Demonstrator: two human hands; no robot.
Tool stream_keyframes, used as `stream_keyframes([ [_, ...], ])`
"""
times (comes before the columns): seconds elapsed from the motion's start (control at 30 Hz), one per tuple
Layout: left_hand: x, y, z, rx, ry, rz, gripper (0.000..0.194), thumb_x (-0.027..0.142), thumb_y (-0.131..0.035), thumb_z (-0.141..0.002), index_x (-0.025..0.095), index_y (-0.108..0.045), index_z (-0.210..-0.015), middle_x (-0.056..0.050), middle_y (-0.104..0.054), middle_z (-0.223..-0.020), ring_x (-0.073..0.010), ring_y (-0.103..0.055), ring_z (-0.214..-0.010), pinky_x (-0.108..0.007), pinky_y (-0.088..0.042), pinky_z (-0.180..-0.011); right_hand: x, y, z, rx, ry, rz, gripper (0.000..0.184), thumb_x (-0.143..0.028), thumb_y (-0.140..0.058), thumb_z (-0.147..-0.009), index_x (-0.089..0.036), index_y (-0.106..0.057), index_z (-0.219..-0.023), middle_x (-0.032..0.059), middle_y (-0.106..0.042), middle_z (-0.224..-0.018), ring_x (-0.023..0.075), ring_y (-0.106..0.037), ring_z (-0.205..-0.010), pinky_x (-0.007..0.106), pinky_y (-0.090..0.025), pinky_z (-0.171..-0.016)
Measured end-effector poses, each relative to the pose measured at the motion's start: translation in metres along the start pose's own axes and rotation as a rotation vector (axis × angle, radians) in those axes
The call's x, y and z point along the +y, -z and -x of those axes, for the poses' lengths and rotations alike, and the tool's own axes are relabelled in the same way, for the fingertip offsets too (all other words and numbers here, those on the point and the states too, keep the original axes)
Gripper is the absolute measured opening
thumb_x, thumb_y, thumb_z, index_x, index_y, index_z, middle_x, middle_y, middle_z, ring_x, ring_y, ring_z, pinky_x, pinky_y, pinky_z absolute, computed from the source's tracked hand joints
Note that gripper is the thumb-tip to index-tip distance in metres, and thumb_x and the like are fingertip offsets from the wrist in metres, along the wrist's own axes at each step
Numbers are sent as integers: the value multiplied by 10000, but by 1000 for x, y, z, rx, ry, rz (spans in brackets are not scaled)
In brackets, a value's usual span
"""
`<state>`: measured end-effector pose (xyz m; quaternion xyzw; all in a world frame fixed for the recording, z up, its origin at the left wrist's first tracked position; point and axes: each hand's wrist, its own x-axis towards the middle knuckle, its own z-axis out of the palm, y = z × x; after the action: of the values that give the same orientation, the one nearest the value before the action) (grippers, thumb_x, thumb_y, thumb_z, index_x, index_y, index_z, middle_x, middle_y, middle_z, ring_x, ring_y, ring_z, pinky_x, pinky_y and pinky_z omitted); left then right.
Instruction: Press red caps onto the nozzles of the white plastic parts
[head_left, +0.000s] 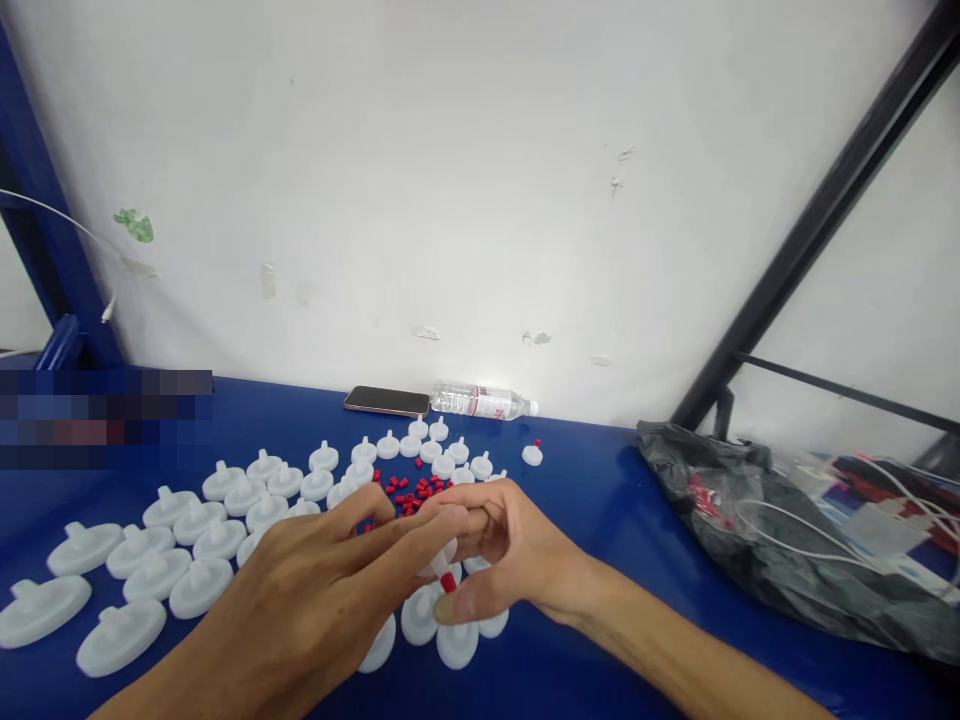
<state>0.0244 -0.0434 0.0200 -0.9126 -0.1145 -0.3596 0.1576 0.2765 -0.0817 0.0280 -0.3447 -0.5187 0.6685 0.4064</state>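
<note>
My left hand (322, 570) and my right hand (495, 555) meet over the table, fingers closed around one white plastic stemmed disc (442, 558), mostly hidden by them. On its stem sits a small red cap (448, 581), with my right thumb against it. Below the hands lie several more white discs (457, 645). Behind them is a scattered pile of loose red caps (409, 498). To the left, many white stemmed discs (217, 538) stand in rows, stems up.
A phone (387, 401) and a plastic bottle (484, 401) lie by the wall. One disc with a red cap (532, 454) stands apart at the back right. A black plastic bag (757, 575) with red pieces and cables fills the right side of the blue table (600, 500).
</note>
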Motion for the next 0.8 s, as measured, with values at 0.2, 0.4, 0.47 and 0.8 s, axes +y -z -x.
stream_keyframes([
  [0.2, 4, -2, -10, 56, 0, 3, 528, 66, -395, -1222, 272, -577, -1672, 12, -910, -1179, -188, -809, -972, -275, -613, -629, -1, 6, -2, -42, 12, -14, 662, -269, -1196, -590, -235, -897, -1179, -8, -874, -975, 191, -834, -880, 320, -670, -866],
  [0.4, -5, 5, -17, 170, 105, -121, 303, 292, -412, -1292, 230, -680, -1419, -40, -903, -1240, -228, -843, -1140, -391, -649, -1053, -30, 37, 3, 207, 264, 295, 376, -520, -970, -977, -261, -772, -1163, 61, -882, -1140, 229, -838, -1085, 345, -647, -937],
  [0.47, -15, 8, -12, 151, 84, -110, 309, 237, -396, -1276, 266, -703, -1252, 8, -905, -1042, -204, -858, -934, -345, -643, -831, -40, 54, 5, 370, 318, 563, 348, -572, -862, -1048, -251, -732, -1091, 78, -874, -1160, 242, -827, -1048, 346, -636, -877],
  [0.8, -40, 4, 16, -263, 297, 99, 301, 353, -676, -1084, 347, -818, -819, 47, -841, -761, -219, -792, -588, -348, -533, -573, -61, 102, 17, 664, 23, 1503, 232, -257, -668, -1111, -203, -889, -1069, 125, -909, -1114, 334, -836, -1083, 419, -586, -975],
])
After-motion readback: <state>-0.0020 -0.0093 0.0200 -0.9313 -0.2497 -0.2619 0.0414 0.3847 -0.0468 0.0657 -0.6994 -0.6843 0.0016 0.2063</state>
